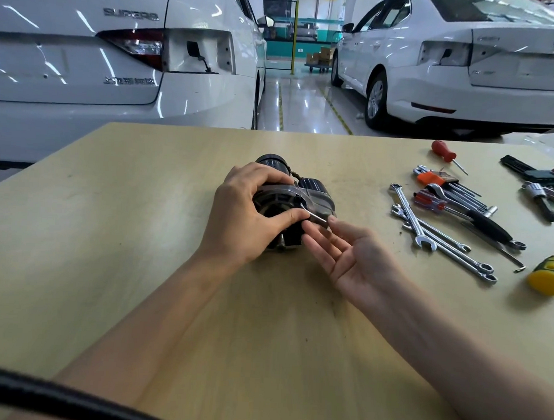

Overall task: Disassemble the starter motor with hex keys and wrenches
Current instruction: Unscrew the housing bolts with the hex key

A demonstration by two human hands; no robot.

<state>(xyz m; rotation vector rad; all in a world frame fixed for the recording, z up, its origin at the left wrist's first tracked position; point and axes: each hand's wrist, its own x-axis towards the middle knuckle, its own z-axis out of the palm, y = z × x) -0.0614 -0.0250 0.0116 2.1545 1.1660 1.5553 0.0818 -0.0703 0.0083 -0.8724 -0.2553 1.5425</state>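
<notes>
A black and silver starter motor point(314, 192) lies on its side in the middle of the wooden table point(142, 204). My left hand point(250, 215) grips its near end, fingers curled over the housing, thumb lying against the shaft of a thin hex key point(315, 215). The key's tip sits at the motor's silver flange. My right hand point(350, 254) is palm up just right of the key, fingers straight, fingertips close under the key's free end.
Several combination wrenches point(433, 235), a hex key set with orange holder point(442, 180), a red screwdriver point(443, 152), a ratchet point(539, 199) and a green-yellow handled tool point(552, 272) lie at the table's right. Two white cars stand beyond the far edge.
</notes>
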